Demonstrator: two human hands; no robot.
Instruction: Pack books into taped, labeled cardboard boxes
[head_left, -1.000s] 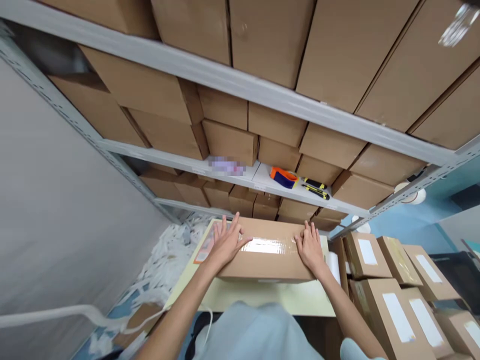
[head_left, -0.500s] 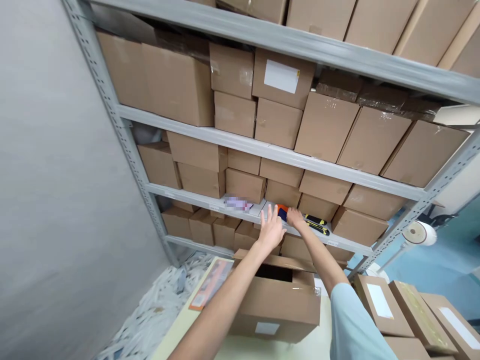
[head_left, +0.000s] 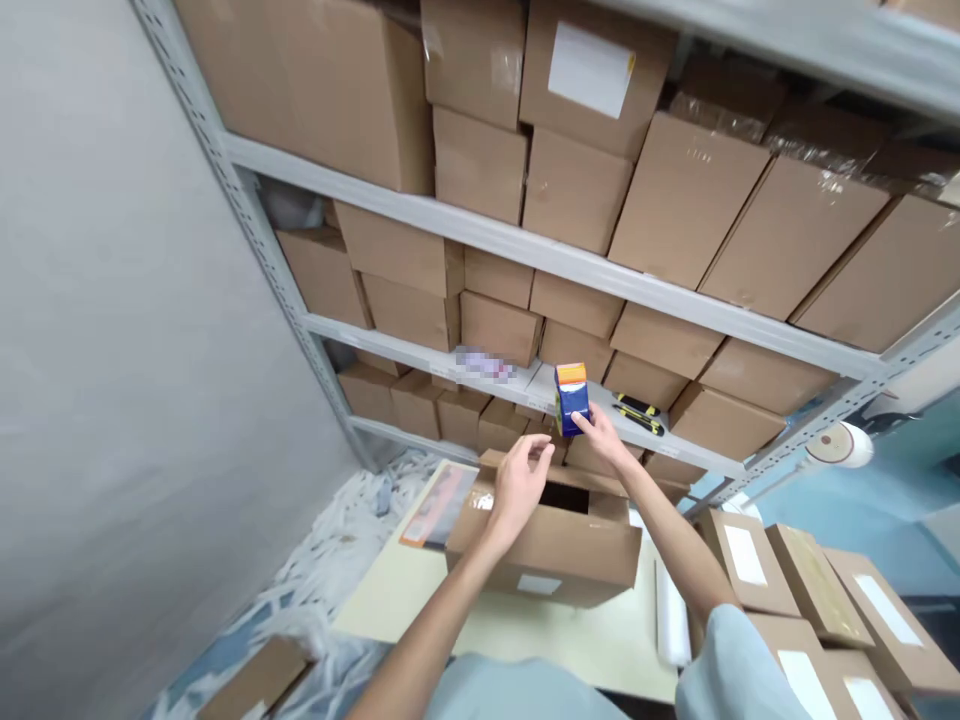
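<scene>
A small blue and orange box (head_left: 574, 402) is upright in my right hand (head_left: 600, 436), just in front of the shelf edge. My left hand (head_left: 520, 482) is above the open carton (head_left: 555, 550), its fingers curved with a gap between thumb and fingertips, holding nothing. The carton has a white label on its front and stands on a pale table (head_left: 480, 640). Yellow and black cutters (head_left: 639, 412) lie on the shelf to the right of the small box. A blurred purple item (head_left: 486, 364) lies on the same shelf, farther left.
Metal shelving (head_left: 540, 262) full of brown cartons fills the front. Labelled cartons (head_left: 750, 565) are stacked at the right, with a white fan (head_left: 841, 445) behind them. White scraps (head_left: 322, 560) cover the floor at left. A white roll (head_left: 671, 615) lies at the table's right.
My right hand has lifted the blue and orange box off the shelf. My left hand has drawn back from the shelf to over the carton. The view has tilted down.
</scene>
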